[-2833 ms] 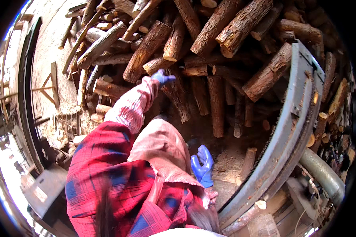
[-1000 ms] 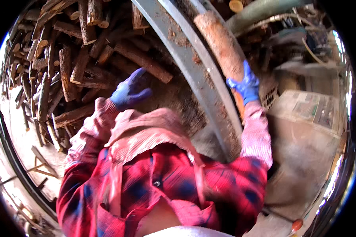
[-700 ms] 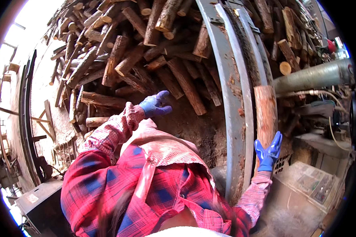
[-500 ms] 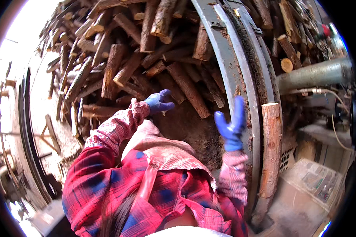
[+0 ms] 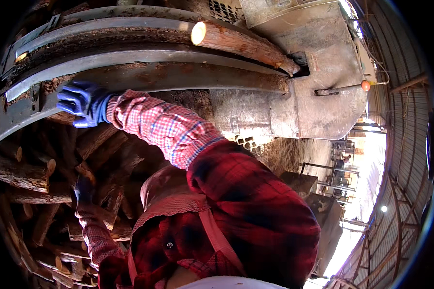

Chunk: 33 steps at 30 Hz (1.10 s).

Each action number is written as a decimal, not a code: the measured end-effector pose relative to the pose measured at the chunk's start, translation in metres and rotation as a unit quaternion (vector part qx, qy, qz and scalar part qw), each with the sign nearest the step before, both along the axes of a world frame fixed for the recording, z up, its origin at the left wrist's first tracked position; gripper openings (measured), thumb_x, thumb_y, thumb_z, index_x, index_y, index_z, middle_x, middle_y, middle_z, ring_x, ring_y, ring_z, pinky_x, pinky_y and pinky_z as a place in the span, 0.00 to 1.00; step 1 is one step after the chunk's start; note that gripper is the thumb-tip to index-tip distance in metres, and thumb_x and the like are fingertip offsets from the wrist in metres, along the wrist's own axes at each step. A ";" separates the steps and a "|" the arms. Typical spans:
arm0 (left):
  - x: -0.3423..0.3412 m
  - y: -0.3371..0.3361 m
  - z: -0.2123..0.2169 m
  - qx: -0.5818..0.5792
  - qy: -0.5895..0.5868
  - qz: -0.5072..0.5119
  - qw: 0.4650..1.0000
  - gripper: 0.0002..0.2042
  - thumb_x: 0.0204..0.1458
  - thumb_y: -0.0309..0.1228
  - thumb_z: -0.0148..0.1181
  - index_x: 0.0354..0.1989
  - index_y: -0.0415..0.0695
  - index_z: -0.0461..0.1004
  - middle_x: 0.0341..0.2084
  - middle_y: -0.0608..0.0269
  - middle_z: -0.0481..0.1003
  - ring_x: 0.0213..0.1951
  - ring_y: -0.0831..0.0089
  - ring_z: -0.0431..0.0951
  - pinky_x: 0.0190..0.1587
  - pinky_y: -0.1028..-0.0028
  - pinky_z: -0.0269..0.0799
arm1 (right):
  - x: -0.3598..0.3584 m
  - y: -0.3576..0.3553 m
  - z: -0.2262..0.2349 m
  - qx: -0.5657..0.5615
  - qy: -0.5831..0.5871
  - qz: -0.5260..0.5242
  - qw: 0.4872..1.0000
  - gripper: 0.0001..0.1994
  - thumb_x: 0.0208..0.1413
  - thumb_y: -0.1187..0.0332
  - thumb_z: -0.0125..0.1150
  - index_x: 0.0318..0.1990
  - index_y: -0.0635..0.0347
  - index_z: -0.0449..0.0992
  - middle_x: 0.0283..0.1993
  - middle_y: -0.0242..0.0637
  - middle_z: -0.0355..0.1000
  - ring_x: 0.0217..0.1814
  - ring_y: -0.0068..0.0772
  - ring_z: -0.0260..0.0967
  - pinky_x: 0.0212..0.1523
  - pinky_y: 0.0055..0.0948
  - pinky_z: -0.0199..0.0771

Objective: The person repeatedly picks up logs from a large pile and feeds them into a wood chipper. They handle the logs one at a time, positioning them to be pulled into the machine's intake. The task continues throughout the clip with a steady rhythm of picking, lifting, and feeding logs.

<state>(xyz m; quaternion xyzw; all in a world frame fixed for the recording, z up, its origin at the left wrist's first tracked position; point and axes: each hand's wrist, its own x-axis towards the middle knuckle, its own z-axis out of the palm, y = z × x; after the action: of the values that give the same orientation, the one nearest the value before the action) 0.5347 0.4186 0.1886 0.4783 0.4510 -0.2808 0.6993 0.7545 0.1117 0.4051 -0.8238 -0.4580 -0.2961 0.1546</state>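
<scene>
My right hand (image 5: 88, 103), in a blue-purple glove with a light blue cuff, is at the near edge of a long metal trough (image 5: 178, 74). Its fingers are spread and slightly bent, with nothing seen in them; whether it touches the metal is unclear. Lower down, my left hand (image 5: 84, 189), gloved too, reaches into the log pile beside a brown log (image 5: 85, 171). Shadow hides its fingers, so its grip does not show. A peeled-looking log (image 5: 241, 43) lies along the trough, its pale cut end facing left and its other end at a dark opening (image 5: 301, 65) in a metal housing.
Rough logs (image 5: 21, 173) lie piled crosswise at the left, below the trough. The metal housing (image 5: 332, 106) carries a lever with an orange knob (image 5: 365, 85). Bark scraps litter the trough. Corrugated roofing (image 5: 410, 144) and bright daylight show at the right.
The view has swung round to the right, bringing in the housing and lever. My left hand has gone down among the logs; my right hand has come to the trough's near edge.
</scene>
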 end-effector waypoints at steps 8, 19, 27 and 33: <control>0.158 0.069 0.040 -0.069 -0.091 0.299 0.947 0.30 0.57 0.51 0.47 0.64 0.49 0.53 0.61 0.54 0.58 0.64 0.55 0.56 0.66 0.53 0.51 | -0.003 0.012 0.023 -0.117 0.063 -0.028 0.991 0.37 0.48 0.43 0.55 0.61 0.60 0.65 0.64 0.49 0.58 0.66 0.50 0.55 0.66 0.48 0.54; 0.277 0.152 -0.025 -0.190 -0.232 0.572 0.763 0.35 0.46 0.54 0.60 0.60 0.47 0.61 0.59 0.54 0.61 0.59 0.55 0.60 0.59 0.46 0.57 | -0.004 0.028 0.041 -0.161 0.121 -0.047 0.978 0.31 0.52 0.48 0.59 0.55 0.66 0.67 0.59 0.53 0.64 0.61 0.57 0.62 0.59 0.49 0.65; 0.297 0.227 -0.037 -0.191 -0.282 0.700 0.627 0.38 0.41 0.55 0.66 0.62 0.58 0.60 0.62 0.61 0.57 0.62 0.56 0.55 0.59 0.43 0.54 | -0.010 0.042 0.048 -0.258 0.058 -0.028 0.964 0.36 0.56 0.43 0.52 0.57 0.71 0.61 0.59 0.60 0.61 0.60 0.62 0.62 0.57 0.52 0.66; 0.310 0.216 -0.038 -0.196 -0.408 0.660 0.599 0.27 0.45 0.41 0.65 0.53 0.45 0.66 0.47 0.53 0.71 0.48 0.53 0.71 0.47 0.49 0.72 | -0.010 0.034 0.044 -0.281 0.046 -0.036 0.958 0.39 0.54 0.44 0.56 0.59 0.72 0.56 0.60 0.62 0.58 0.62 0.65 0.58 0.59 0.54 0.63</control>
<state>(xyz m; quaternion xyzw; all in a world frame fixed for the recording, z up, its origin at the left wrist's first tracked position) 0.8450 0.6345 0.1510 -0.0339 0.2457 0.4002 0.8822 0.7440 0.1454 0.4488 -0.8627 -0.4851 -0.1228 -0.0735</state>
